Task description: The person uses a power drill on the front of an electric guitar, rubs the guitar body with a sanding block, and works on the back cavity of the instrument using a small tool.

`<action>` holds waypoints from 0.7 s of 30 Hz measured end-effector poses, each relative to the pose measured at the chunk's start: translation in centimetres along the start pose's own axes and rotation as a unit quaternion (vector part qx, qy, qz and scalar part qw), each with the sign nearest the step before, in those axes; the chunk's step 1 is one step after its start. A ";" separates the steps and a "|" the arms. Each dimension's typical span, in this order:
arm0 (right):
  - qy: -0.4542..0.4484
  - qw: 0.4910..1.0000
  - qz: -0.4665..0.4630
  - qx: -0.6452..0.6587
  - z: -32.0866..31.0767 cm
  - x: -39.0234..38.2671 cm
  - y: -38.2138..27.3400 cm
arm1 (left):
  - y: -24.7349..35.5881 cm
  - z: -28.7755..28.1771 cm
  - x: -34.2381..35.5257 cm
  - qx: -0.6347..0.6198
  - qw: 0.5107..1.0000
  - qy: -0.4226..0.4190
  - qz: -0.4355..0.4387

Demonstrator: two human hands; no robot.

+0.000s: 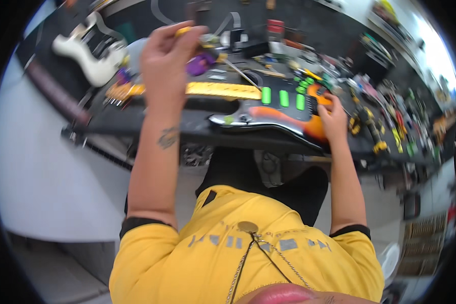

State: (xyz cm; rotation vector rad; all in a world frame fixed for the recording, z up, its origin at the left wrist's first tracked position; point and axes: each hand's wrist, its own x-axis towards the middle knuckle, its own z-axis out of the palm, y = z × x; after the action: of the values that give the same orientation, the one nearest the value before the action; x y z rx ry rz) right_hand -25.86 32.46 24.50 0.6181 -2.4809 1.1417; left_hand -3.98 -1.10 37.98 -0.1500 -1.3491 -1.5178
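An electric guitar lies on the dark workbench, with a sunburst body [273, 115], a yellow fretboard [225, 90] and three green pickups [284, 99]. Above the neck, my left hand [168, 48] is closed on the yellow end of a screwdriver [242, 73]. Its shaft slants down to the right, the tip close to the fretboard's end by the first pickup; whether it touches cannot be made out. My right hand [333, 119] rests on the right end of the guitar body beside the bridge, fingers bent over it. Several green knobs [302, 86] sit near that hand.
A white guitar body [88, 58] is at the back left. Behind the neck lies a purple object [200, 64]. A yellow-black power drill [369, 124] and scattered hand tools [401, 124] crowd the right side. A red box [275, 28] stands at the back.
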 end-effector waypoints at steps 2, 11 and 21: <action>0.011 0.999 -0.008 0.034 0.0 0.4 1.0 | -1.5 0.6 0.9 -0.019 1.000 -0.002 0.010; -0.006 0.996 -0.010 0.090 -1.5 1.1 1.3 | -15.3 -5.8 4.4 0.263 0.954 -0.057 -0.133; -0.048 0.958 0.039 0.279 -2.2 4.7 5.5 | -18.5 -16.4 9.2 0.512 0.797 -0.254 -0.196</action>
State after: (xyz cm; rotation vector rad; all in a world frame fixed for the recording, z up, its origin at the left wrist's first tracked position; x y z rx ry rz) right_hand -32.45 36.23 24.58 0.7380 -2.2648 1.9099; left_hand -13.26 -22.88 26.35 0.4747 -2.5951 -0.8578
